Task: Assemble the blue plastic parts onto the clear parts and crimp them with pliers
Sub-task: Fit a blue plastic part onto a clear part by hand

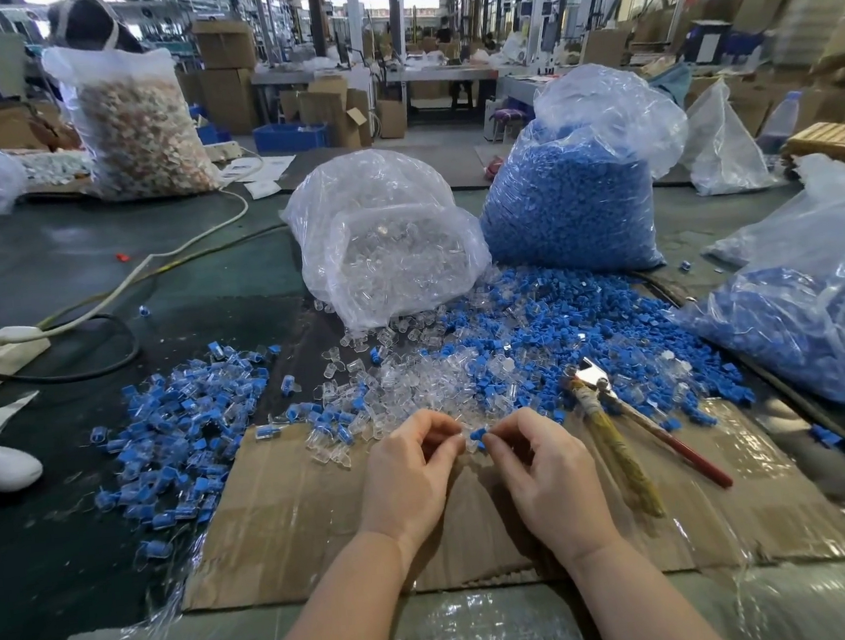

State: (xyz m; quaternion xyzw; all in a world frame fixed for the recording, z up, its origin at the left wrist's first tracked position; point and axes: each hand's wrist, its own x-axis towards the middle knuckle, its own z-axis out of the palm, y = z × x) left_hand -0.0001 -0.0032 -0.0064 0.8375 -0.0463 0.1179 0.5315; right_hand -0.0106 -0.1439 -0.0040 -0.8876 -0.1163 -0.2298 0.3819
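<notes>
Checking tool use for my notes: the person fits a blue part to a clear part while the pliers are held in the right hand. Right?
Not quite. The head view shows the pliers lying on the cardboard, while the right hand pinches the blue part and the left hand the clear part.

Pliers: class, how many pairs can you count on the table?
1: the pliers lie on the cardboard, right of both hands; the piles may hide others.
</notes>
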